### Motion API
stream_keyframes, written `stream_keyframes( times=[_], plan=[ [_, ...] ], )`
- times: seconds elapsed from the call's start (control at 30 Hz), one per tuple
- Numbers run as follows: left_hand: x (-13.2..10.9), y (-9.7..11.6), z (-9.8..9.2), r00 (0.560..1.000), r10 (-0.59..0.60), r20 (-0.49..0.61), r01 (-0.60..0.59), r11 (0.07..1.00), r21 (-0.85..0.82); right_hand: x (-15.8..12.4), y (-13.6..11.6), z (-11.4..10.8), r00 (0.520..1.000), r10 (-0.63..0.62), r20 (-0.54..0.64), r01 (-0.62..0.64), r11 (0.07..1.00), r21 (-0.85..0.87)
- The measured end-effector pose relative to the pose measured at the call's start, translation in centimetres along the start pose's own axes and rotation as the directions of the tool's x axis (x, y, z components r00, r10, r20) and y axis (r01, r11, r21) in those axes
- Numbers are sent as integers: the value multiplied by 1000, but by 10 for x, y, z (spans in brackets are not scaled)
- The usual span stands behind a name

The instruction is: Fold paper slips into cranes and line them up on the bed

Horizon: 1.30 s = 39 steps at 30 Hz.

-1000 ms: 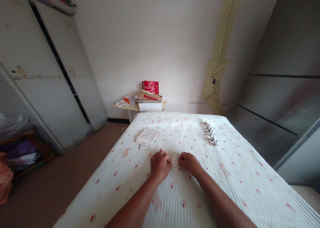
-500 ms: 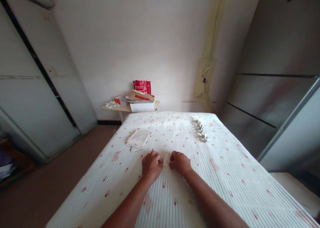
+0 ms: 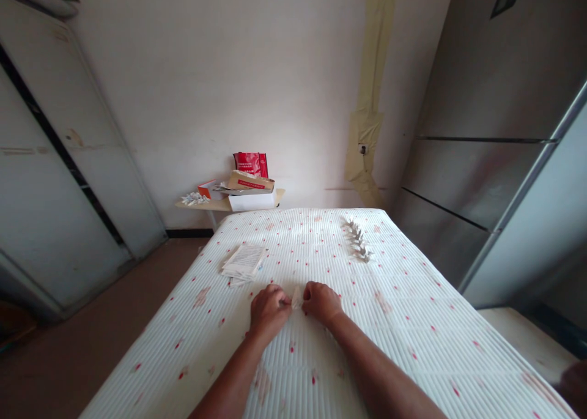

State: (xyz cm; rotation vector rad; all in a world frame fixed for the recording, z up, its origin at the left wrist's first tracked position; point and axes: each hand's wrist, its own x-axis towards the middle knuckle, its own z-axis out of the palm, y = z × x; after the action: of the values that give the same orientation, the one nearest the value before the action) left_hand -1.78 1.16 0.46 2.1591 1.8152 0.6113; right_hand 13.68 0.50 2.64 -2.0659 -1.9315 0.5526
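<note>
A pale wall point(image 3: 206, 82) stands behind the bed-like surface in front of you, which is spread with a white ribbed cover point(image 3: 389, 358) dotted with red marks. At its far left end, a small side table point(image 3: 190, 205) carries a white box point(image 3: 252, 202), a red bag point(image 3: 251, 164) and a heap of small white pieces point(image 3: 194, 198), too far off to make out clearly.

Judging by how things lie, you are partway through folding. A row of folded paper figures point(image 3: 364, 252) stands on the cover ahead and to your right, each with pointed tips, and these look finished. Ahead and to your left lies a loose stack of flat paper sheets point(image 3: 246, 259), printed with text, which appear to be unfolded as yet. Between the two, close to you, is the folded paper point(image 3: 296, 296) in your hands: it is narrow, rises to a point and seems only part-made beside those in the row; its exact creases are too small to read.

Your left hand point(image 3: 269, 309) has thumb and fingers closed in a pinch on the left edge of that piece. Your right hand point(image 3: 322, 301) is curled in from the other side, fingertips drawn together at the right edge and apparently gripping it, though how firmly you cannot tell from this view
</note>
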Motion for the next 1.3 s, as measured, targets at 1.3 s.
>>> stream_keyframes(
  times=[1.3],
  plan=[
    [-6,7,-2,1000,0,-23,-1,999,-32,0,6,-3,1000,-13,22,13,1000,16]
  ],
)
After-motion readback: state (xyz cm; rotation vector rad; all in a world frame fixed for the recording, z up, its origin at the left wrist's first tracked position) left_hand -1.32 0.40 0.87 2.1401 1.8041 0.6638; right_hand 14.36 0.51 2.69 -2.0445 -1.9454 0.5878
